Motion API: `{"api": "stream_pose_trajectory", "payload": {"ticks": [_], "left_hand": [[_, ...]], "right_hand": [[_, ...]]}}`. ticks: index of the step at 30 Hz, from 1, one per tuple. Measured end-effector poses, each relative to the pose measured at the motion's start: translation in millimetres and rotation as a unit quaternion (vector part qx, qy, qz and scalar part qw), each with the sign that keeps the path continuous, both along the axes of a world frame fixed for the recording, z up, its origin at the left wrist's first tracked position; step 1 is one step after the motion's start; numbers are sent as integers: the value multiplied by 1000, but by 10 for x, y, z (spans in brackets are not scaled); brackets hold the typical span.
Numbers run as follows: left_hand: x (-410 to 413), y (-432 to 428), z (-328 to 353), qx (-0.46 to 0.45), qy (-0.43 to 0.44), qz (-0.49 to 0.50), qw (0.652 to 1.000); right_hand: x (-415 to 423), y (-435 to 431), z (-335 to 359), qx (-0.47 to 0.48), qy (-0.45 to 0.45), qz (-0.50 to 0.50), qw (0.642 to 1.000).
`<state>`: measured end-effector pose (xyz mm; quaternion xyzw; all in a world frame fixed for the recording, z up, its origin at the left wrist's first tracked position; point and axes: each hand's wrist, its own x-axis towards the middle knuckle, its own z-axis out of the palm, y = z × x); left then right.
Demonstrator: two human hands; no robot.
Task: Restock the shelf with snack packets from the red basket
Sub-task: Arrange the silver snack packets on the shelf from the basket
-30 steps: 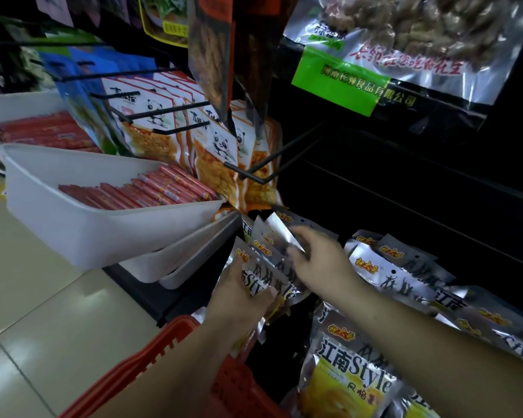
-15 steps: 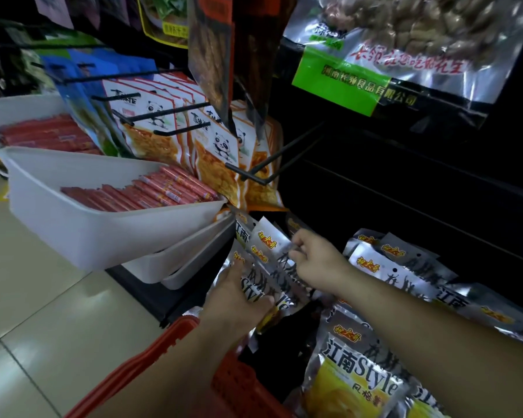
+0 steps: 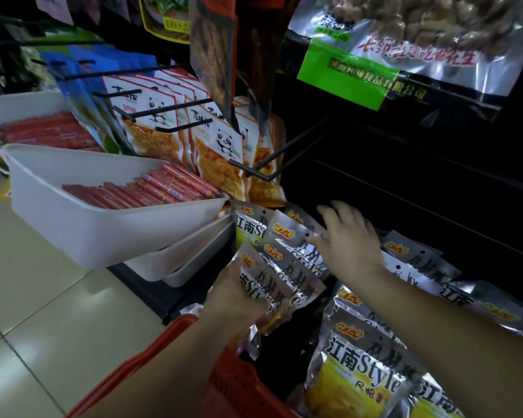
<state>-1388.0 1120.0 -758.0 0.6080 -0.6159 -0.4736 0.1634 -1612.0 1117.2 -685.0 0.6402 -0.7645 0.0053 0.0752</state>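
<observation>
My left hand [image 3: 234, 300] grips a fanned bunch of silver and yellow snack packets [image 3: 280, 267] just above the red basket [image 3: 151, 363], which shows at the bottom of the view under my left forearm. My right hand [image 3: 349, 241] is spread with straight fingers, touching the top of the hindmost packets of the bunch in front of the dark shelf [image 3: 420, 188]. More of the same packets [image 3: 363, 366] hang in rows to the lower right.
White tilted bins [image 3: 82, 233] of red sausages jut out at the left. Black peg hooks [image 3: 280, 159] stick out above my hands, carrying panda snack bags [image 3: 215, 146]. A large peanut bag [image 3: 411, 46] hangs at the top right. Pale floor tiles lie at the lower left.
My right hand has let go of its pinch on a packet top and spread open, moving up and right. The bunch in my left hand has risen slightly.
</observation>
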Motion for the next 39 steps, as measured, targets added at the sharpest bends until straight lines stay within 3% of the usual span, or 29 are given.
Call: {"api": "stream_pose_trajectory", "payload": {"ticks": [2,4,7,10,13,18,21,24,29,34,39], "left_hand": [[-26,3,-12,-13,-4,13,1000],[-49,12,-6,-24,-16,7,1000],[-9,-37,-7,-25,-24,-9,999],[82,-102,6,-22,-139,-58,988],[166,-183,32,7,-233,-82,969],[138,-269,-34,20,-210,-119,970],[56,-278,-127,-17,-227,-106,968],[-21,-259,-198,-22,-205,-97,974],[-79,-241,-274,-22,-115,-25,993],[-23,-228,-281,-42,-83,17,995],[12,-207,-298,-43,-63,21,997]], "right_hand": [[97,140,67,-33,70,89,993],[220,286,8,-41,76,183,979],[382,363,-143,53,-47,168,983],[315,294,-236,108,-190,110,970],[256,179,-343,143,-220,129,956],[84,91,-466,124,-239,171,948],[-11,45,-471,73,-165,140,974],[-26,-19,-427,90,-112,121,982],[105,-246,-229,-29,-213,99,972],[304,-616,-90,20,-378,8,925],[344,-760,-38,32,-349,-16,937]]}}
